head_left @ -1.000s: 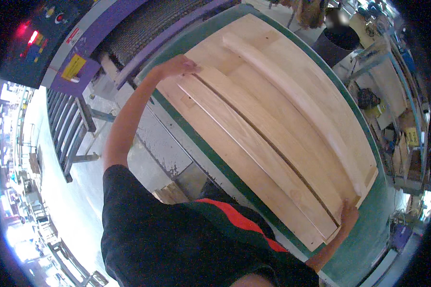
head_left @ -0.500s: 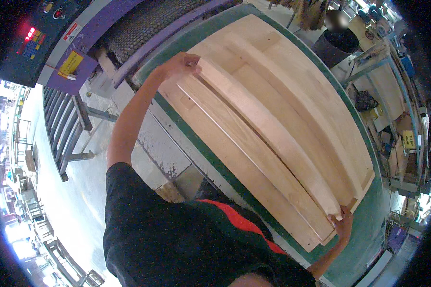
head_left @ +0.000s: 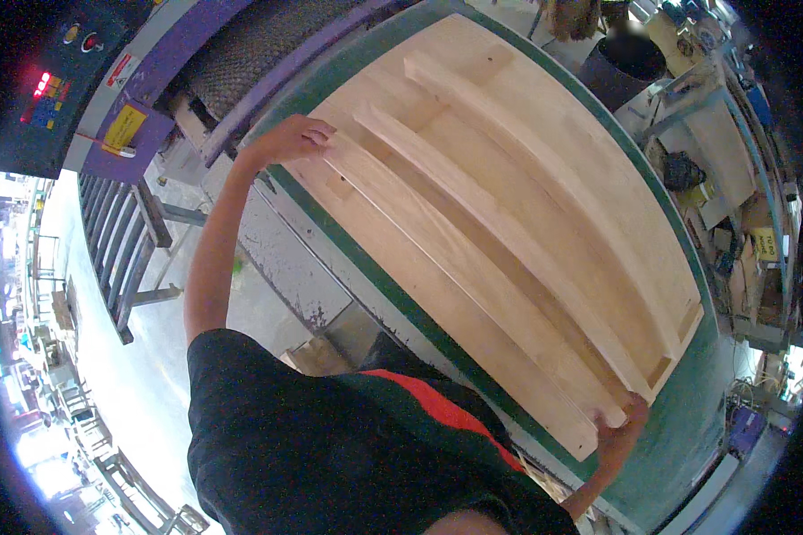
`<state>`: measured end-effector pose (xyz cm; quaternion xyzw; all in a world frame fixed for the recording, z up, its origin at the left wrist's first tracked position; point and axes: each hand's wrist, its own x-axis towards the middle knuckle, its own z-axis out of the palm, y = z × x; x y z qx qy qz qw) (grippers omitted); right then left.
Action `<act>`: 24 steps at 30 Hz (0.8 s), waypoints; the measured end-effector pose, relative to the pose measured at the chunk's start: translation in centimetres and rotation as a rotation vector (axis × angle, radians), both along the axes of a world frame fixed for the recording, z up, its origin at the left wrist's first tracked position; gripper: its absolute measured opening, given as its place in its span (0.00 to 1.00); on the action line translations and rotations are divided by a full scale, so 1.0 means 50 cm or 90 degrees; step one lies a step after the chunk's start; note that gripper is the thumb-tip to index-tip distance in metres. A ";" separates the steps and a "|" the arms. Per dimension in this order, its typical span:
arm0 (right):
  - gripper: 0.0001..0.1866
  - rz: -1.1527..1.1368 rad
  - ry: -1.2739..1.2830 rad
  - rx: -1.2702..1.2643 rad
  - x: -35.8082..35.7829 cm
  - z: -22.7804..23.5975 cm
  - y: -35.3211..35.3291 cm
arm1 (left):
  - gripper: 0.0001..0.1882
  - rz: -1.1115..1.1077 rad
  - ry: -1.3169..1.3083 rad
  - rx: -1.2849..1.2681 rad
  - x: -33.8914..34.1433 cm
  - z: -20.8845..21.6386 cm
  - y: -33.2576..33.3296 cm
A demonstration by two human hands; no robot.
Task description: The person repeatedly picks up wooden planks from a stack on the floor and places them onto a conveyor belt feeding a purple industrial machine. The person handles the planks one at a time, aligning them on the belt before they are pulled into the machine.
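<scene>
Several long pale wooden boards (head_left: 509,223) lie side by side on a green-topped table (head_left: 687,446). My left hand (head_left: 287,139) grips the far end of one narrow board (head_left: 455,267) near the table's near edge. At the opposite end my right hand (head_left: 617,426) holds that same board. Beyond it another board stands up on its edge, and wider boards lie flat further out.
A purple machine (head_left: 143,116) with a mesh conveyor belt, a yellow label and a dark control panel with red lights stands at the upper left. A black bin (head_left: 625,62) sits past the table's far end. Cluttered shelves (head_left: 740,205) run along the right. Grey floor lies at left.
The narrow board has shifted with both hands on its ends. My left hand moved slightly down the board end and my right hand came lower along the table's right end.
</scene>
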<state>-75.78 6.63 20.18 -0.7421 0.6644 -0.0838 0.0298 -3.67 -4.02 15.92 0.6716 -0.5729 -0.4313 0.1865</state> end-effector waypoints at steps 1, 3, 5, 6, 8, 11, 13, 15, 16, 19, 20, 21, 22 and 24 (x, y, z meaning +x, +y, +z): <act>0.38 0.021 0.024 0.076 0.052 0.015 0.014 | 0.28 -0.029 0.049 -0.010 0.001 -0.001 0.010; 0.40 0.020 0.043 0.135 0.075 0.008 0.025 | 0.30 -0.018 0.093 -0.002 -0.011 0.005 0.014; 0.40 -0.018 0.039 0.107 0.062 -0.027 0.026 | 0.33 -0.017 0.109 -0.005 -0.015 0.004 0.017; 0.39 -0.018 0.026 0.113 0.053 -0.035 0.027 | 0.35 -0.026 0.101 -0.013 -0.017 -0.003 0.016; 0.37 -0.018 -0.002 0.126 0.031 -0.045 0.029 | 0.36 -0.025 0.072 -0.051 -0.008 -0.033 0.015; 0.33 -0.018 -0.057 0.206 -0.002 -0.043 0.025 | 0.32 0.015 0.038 -0.086 0.008 -0.074 0.010; 0.32 -0.047 -0.038 0.192 -0.003 -0.031 0.017 | 0.29 0.065 0.046 -0.037 0.007 -0.071 0.002; 0.32 -0.052 0.003 0.102 -0.001 -0.025 0.015 | 0.27 0.007 -0.010 -0.065 0.008 -0.072 -0.021; 0.34 -0.043 0.034 0.020 0.004 -0.027 0.019 | 0.27 -0.020 -0.039 -0.078 0.004 -0.066 -0.029; 0.40 -0.058 0.074 -0.103 0.016 -0.030 0.021 | 0.27 0.025 -0.052 -0.034 -0.016 -0.051 -0.037; 0.43 -0.071 0.078 -0.123 0.019 -0.031 0.024 | 0.27 0.082 -0.072 -0.089 -0.029 -0.058 -0.039; 0.45 -0.048 0.101 -0.118 0.025 -0.028 0.020 | 0.27 0.138 -0.092 -0.144 -0.045 -0.075 -0.039; 0.47 -0.027 0.121 -0.113 0.037 -0.023 0.012 | 0.27 0.192 -0.116 -0.199 -0.052 -0.087 -0.041; 0.50 0.004 0.148 -0.107 0.044 -0.030 -0.008 | 0.32 0.216 -0.046 -0.272 -0.058 -0.112 -0.051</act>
